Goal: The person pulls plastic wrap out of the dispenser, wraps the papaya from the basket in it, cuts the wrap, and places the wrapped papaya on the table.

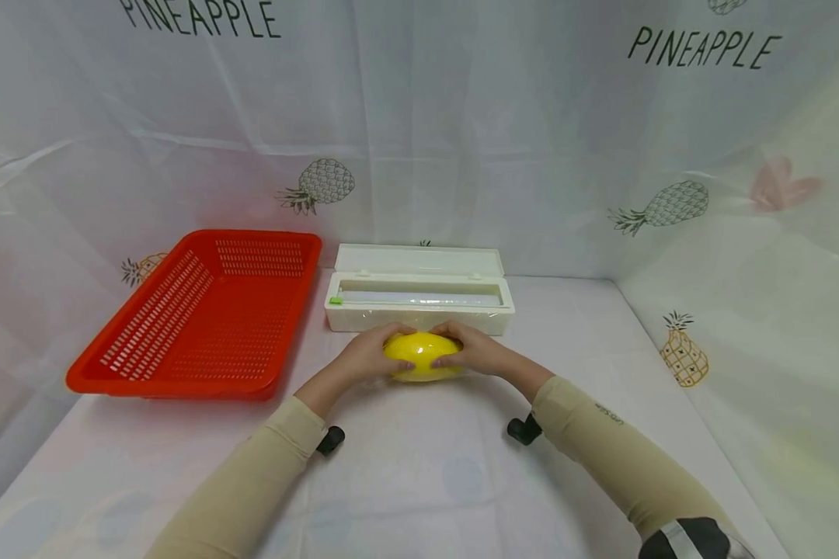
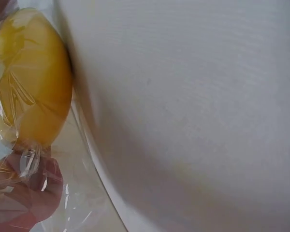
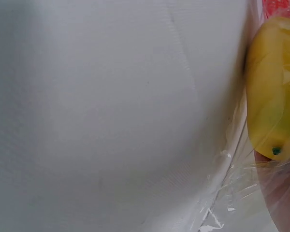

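A glossy yellow fruit [image 1: 422, 355], smooth and oval, is on the white table in front of an open cling film box [image 1: 419, 318]. Clear cling film [image 2: 19, 92] stretches over the fruit in both wrist views. My left hand [image 1: 372, 353] grips the fruit's left end, fingers curved over the top and thumb at the near side. From the right, my right hand [image 1: 477, 349] holds the other end in the same way. A small dark green spot marks one end of the fruit [image 3: 268, 92] in the right wrist view. Both wrist views show only part of each hand.
An orange-red perforated plastic basket [image 1: 231, 334] stands at the left of the table. The box's white lid [image 1: 419, 260] is raised at the back, and a green slider [image 1: 335, 300] sits at its left end. White pineapple-print curtain [image 1: 461, 155] hangs behind and at the sides.
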The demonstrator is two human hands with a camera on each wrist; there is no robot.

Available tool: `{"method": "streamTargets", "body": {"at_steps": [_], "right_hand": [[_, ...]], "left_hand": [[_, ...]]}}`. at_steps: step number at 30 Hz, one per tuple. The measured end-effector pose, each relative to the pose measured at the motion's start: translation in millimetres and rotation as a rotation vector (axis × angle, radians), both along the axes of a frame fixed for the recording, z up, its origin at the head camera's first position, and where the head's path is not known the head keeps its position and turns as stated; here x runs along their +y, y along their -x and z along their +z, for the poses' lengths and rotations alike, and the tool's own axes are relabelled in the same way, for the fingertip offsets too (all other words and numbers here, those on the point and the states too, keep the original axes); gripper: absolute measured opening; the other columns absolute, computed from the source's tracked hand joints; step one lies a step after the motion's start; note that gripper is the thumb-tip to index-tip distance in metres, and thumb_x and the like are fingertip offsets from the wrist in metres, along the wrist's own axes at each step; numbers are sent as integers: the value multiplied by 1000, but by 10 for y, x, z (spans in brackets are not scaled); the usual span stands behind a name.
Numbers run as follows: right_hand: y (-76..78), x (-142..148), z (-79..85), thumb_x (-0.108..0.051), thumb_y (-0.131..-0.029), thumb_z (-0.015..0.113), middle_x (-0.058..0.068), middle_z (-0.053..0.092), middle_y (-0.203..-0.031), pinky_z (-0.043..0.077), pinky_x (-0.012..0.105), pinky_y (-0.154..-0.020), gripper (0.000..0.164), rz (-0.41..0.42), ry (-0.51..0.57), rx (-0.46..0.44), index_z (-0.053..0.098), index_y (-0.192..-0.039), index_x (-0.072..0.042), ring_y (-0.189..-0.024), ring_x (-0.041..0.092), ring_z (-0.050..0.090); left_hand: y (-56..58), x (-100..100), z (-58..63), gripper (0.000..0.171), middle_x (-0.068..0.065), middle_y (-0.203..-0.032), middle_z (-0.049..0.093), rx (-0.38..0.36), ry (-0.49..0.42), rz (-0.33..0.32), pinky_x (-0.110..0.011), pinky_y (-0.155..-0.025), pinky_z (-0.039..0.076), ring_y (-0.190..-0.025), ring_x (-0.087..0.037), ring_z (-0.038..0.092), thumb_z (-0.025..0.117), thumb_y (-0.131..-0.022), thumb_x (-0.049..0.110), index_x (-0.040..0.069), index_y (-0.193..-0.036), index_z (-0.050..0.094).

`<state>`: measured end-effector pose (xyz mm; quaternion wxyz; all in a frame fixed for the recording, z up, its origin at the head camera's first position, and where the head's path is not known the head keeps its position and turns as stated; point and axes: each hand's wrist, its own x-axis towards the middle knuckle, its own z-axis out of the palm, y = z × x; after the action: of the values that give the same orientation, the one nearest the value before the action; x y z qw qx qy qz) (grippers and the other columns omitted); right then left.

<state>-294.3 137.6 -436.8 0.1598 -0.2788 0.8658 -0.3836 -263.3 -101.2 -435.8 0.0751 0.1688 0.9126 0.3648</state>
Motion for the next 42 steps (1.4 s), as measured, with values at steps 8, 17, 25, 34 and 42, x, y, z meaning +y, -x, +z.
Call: {"method": "streamTargets", "body": {"at_steps": [8,17,25,34,42], "right_hand": [[-15,46,-14,-39,-84,76,0,53,-133,41,40,-102,66,16,-26,8,50,-140,-14,-116,18,50],[-193,72,147,-34,-83,79,7,51,-138,37,49,-106,65,-111,4,121,54,-137,-9,-128,29,46],[-246,-35,73,-26,-81,81,4,60,-120,44,42,-100,52,-202,64,149,64,-126,-7,-111,22,54],[-216,-63,36,-25,-77,85,3,59,-122,44,42,-100,55,-216,51,106,64,-125,-10,-111,23,53],[-212,-66,48,-24,-78,84,4,59,-123,45,43,-99,54,-221,41,107,63,-125,-9,-111,23,53]], "left_hand": [[25,9,34,55,1,-133,53,0,45,-14,-45,-101,41,-118,-22,48,79,-82,32,24,-132,59],[111,22,79,54,0,-131,58,5,40,-53,-42,-103,40,-118,-22,51,80,-82,28,17,-131,60],[93,12,151,51,1,-125,60,-44,4,-47,-41,-98,45,-110,-21,54,80,-82,24,17,-129,61],[75,-81,201,66,-4,-138,54,-124,-38,5,-50,-101,42,-124,-30,50,83,-78,27,20,-137,55],[-95,-49,380,57,-3,-130,58,10,-113,16,-44,-93,49,-113,-27,55,83,-79,28,21,-131,60]]}}
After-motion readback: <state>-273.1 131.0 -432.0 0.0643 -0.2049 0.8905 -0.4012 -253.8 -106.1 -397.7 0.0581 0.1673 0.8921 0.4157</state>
